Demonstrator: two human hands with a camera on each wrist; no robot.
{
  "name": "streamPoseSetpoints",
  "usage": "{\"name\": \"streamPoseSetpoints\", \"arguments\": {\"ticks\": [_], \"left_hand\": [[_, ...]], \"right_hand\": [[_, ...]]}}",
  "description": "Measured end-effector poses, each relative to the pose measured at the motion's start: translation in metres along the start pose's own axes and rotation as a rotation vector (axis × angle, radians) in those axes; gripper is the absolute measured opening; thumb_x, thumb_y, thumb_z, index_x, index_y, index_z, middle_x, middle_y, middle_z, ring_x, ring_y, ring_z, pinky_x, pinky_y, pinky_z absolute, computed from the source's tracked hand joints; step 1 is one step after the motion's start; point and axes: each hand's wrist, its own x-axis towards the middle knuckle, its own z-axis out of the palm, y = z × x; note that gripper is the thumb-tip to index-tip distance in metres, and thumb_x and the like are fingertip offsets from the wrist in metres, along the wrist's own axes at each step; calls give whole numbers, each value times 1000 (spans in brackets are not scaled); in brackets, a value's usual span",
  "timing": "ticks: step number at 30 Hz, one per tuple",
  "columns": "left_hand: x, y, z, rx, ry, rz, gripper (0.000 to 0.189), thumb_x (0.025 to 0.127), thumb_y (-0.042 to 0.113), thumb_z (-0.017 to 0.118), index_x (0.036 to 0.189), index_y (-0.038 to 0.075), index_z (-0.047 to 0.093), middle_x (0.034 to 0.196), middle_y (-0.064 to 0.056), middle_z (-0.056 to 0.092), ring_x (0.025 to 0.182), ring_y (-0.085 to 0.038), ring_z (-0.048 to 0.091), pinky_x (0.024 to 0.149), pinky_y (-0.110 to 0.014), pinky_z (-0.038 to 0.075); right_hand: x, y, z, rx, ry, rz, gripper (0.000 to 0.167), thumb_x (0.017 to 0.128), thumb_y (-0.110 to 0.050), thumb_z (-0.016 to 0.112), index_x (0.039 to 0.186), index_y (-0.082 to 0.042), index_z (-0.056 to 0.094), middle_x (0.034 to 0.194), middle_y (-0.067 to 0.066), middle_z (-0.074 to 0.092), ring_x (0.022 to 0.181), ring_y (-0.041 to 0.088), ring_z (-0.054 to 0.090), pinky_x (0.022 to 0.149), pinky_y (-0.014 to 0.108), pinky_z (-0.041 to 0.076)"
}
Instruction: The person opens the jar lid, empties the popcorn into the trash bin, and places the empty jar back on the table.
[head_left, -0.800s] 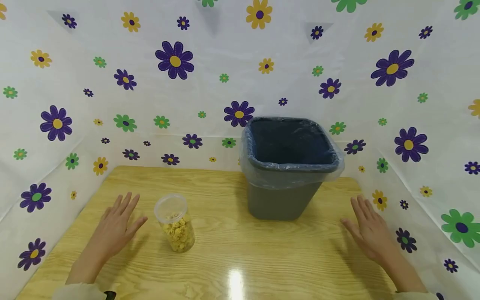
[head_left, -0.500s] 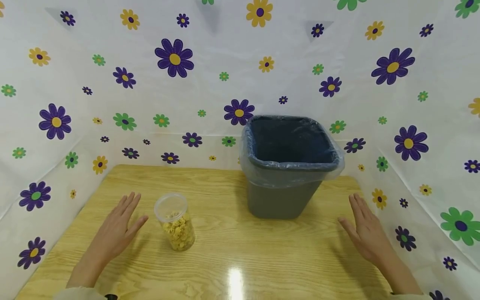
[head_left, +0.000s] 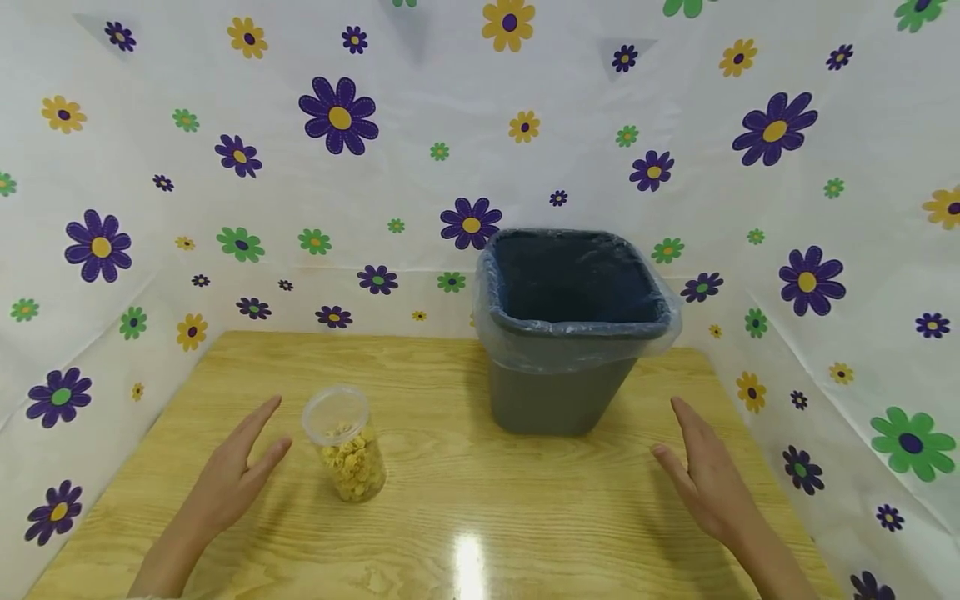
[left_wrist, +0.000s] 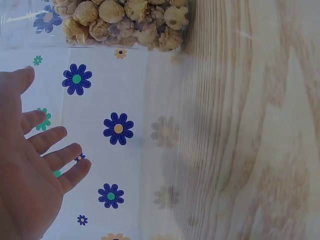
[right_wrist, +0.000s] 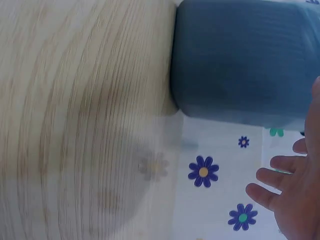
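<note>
A clear plastic jar [head_left: 347,446] part filled with yellow popcorn [head_left: 354,467] stands upright on the table. Just left of it, my left hand [head_left: 225,479] hovers with relaxed fingers and thumb apart, not touching the jar. In the left wrist view the popcorn [left_wrist: 125,22] shows through the jar's wall above the hand [left_wrist: 35,160]. A grey trash bin [head_left: 555,392] with a clear plastic liner [head_left: 577,354] folded over its rim stands at the back. My right hand [head_left: 708,483], fingers extended, is in the air right of the bin, holding nothing. The bin [right_wrist: 245,60] fills the right wrist view's top.
The wood-grain table [head_left: 435,517] carries the jar and the bin. A white flower-printed sheet [head_left: 420,83] rises behind the table and along both sides. The bin stands close to the back sheet.
Both hands turn, thumbs upward, and the right hand shifts left toward the bin. The left hand stays beside the jar. The head view pans slightly. Jar and bin stay in place.
</note>
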Motion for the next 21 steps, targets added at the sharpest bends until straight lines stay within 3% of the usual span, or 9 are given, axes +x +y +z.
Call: {"name": "streamPoseSetpoints", "arguments": {"ticks": [8, 11, 13, 15, 17, 19, 21], "left_hand": [[-9, 9, 1, -56, -18, -30, 73, 105, 25, 63, 166, 17, 23, 162, -25, 33, 137, -55, 40, 98, -73, 40], [-14, 11, 3, -83, -33, -35, 78, 102, 24, 68, 166, 22, 23, 163, -19, 34, 139, -47, 40, 110, -43, 43], [-16, 13, 5, -97, -42, -27, 81, 101, 21, 71, 166, 25, 23, 163, -16, 35, 140, -42, 39, 109, -20, 38], [-17, 14, 7, -112, -50, -14, 83, 99, 18, 73, 165, 24, 24, 164, -14, 35, 141, -39, 38, 101, -5, 31], [-18, 15, 11, -128, -64, 0, 85, 97, 17, 74, 166, 21, 24, 164, -15, 34, 141, -41, 37, 109, -18, 36], [-18, 16, 15, -147, -87, -5, 86, 97, 18, 75, 166, 17, 23, 165, -17, 31, 143, -44, 35, 113, -40, 39], [-19, 17, 20, -162, -105, -19, 87, 97, 20, 75, 165, 13, 23, 164, -21, 31, 141, -49, 36, 108, -62, 40]], "right_hand": [[-2, -25, 9, 43, -2, -12, 65, 107, -22, 58, 161, -1, 26, 157, 31, 35, 139, 55, 35, 103, 73, 33], [-1, -34, 15, 59, 14, -49, 61, 107, -19, 58, 159, 0, 31, 154, 28, 41, 138, 50, 40, 102, 70, 36], [0, -40, 19, 60, 27, -75, 59, 106, -16, 59, 158, 0, 34, 151, 25, 45, 135, 47, 44, 101, 67, 39], [0, -46, 24, 53, 38, -97, 58, 105, -13, 61, 156, 1, 36, 148, 23, 49, 132, 43, 48, 99, 63, 42], [0, -52, 28, 40, 42, -115, 57, 104, -11, 62, 155, 1, 39, 145, 20, 52, 128, 39, 52, 97, 59, 45], [0, -56, 33, 33, 41, -138, 57, 103, -10, 63, 154, 0, 40, 143, 17, 55, 126, 36, 55, 95, 55, 47], [1, -60, 38, 35, 29, -163, 57, 103, -10, 63, 154, -1, 41, 140, 13, 57, 124, 32, 57, 95, 51, 48]]}}
